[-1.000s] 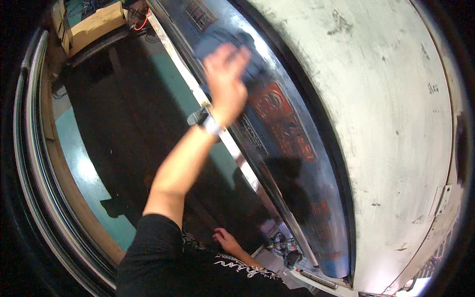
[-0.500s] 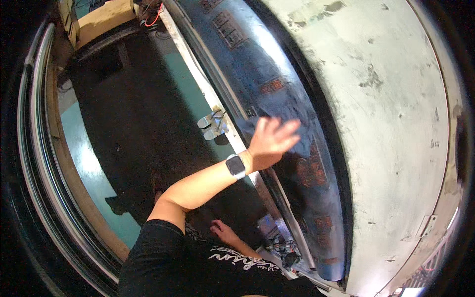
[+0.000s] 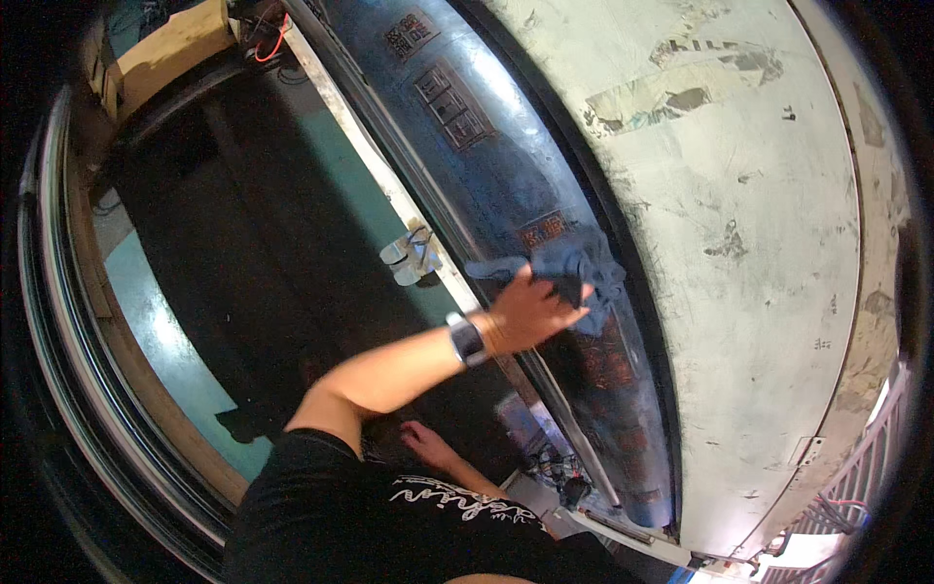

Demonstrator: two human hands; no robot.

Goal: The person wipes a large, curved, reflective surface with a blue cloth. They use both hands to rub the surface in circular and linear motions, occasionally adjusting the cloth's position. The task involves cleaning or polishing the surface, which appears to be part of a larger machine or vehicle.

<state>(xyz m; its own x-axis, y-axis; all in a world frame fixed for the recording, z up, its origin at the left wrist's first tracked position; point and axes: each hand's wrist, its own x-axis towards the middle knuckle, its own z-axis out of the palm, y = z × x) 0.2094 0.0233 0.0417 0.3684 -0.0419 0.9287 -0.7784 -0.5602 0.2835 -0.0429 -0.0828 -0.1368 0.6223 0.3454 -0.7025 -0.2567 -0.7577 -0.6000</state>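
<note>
Cloth [image 3: 600, 271] now lower on panel [image 3: 491, 190], red patch [image 3: 541, 230] uncovered; left hand [image 3: 530, 316] on cloth, fingers apart, can't tell whether pinching; right hand [image 3: 430, 446] empty, fingers loosely parted

Cloth [image 3: 595, 274] — dark slate blue

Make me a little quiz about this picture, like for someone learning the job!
1. Which hand touches the blue cloth?
2. True or false: the wristwatch is on the same arm as the hand touching the cloth.
3. The patterned patches on the curved dark-blue surface are mostly: a) yellow, b) reddish-brown, c) green?

Key: 1. The left hand. 2. True. 3. b.
</note>
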